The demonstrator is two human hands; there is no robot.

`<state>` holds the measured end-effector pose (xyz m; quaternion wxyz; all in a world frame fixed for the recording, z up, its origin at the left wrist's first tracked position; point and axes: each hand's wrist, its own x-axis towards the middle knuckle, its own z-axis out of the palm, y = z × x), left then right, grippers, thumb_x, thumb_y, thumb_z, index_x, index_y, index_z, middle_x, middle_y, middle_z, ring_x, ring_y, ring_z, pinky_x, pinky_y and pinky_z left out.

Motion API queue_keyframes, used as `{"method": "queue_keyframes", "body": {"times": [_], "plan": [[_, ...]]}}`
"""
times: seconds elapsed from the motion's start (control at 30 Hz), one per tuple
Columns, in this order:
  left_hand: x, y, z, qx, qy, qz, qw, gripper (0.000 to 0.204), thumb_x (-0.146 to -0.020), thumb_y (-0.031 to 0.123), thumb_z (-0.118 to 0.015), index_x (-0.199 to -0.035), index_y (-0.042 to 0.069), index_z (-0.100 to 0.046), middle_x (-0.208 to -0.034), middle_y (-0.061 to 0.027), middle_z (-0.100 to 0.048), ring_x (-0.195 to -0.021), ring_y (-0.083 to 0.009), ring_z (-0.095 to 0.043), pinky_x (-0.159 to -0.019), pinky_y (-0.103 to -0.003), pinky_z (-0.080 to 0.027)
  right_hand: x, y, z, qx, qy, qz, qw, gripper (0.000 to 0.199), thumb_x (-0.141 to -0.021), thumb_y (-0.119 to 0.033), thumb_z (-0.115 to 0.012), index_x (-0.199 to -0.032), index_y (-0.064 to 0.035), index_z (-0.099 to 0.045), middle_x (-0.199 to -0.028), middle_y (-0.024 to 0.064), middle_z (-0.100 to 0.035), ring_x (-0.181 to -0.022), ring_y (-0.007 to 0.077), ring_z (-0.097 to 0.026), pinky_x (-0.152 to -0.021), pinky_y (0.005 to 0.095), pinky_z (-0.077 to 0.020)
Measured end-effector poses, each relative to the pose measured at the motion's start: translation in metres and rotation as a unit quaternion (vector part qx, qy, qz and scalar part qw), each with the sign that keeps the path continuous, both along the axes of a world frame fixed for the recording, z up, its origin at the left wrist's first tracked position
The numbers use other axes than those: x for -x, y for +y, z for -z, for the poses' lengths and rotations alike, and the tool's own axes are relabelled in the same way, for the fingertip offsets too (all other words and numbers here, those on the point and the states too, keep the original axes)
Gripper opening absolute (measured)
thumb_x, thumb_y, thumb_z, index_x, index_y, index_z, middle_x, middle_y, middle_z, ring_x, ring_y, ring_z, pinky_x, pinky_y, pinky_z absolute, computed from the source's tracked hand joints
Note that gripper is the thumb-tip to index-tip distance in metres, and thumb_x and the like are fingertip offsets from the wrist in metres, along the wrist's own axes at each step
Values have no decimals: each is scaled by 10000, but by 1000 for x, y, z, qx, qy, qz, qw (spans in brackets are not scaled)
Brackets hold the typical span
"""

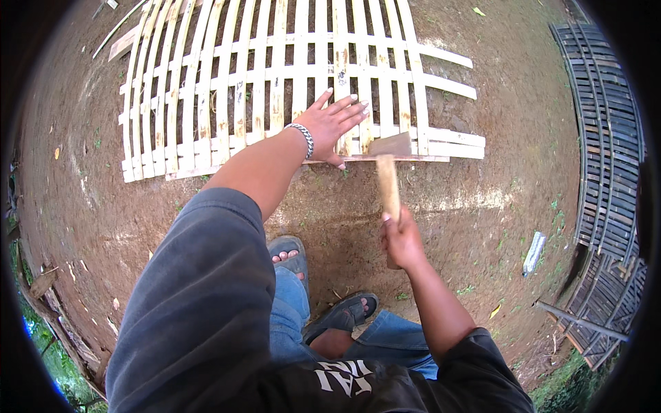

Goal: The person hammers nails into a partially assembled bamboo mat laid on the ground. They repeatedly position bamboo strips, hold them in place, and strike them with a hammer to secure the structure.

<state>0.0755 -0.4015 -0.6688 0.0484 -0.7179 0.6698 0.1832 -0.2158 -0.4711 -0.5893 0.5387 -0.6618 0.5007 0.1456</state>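
The left hand (330, 124) lies flat, fingers spread wide, pressing on the near edge of the woven bamboo panel (227, 96) that rests on the bare dirt ground (468, 227). Just right of it, the right hand (401, 241) is wrapped tight around a wooden-handled cleaver (390, 162), its blade touching the panel's edge strip. A darker woven panel (609, 138) lies well apart at far right.
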Motion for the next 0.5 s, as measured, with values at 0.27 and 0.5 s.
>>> {"method": "queue_keyframes", "body": {"times": [0.27,0.5], "plan": [[2,-1,-1,3,-4,1,1000,1285,-747,787,-752,-1698,166,-150,-1775,-32,-146,-1642,-231,-92,-1324,-557,-108,7,8,33,31,-118,32,992,274,-1104,-285,-539,-1204,-45,-449,-750,31,-593,-592,137,-570,-560,294,-501],[1,4,0,0,-4,-9,1000,1283,-751,767,-763,-1699,167,-139,-1776,-30,-146,-1639,-232,-109,-1326,-553,-98,-10,18,17,56,-236,152,958,226,-1131,-273,-480,-1186,-57,-444,-730,24,-576,-596,107,-574,-492,278,-477]]}}
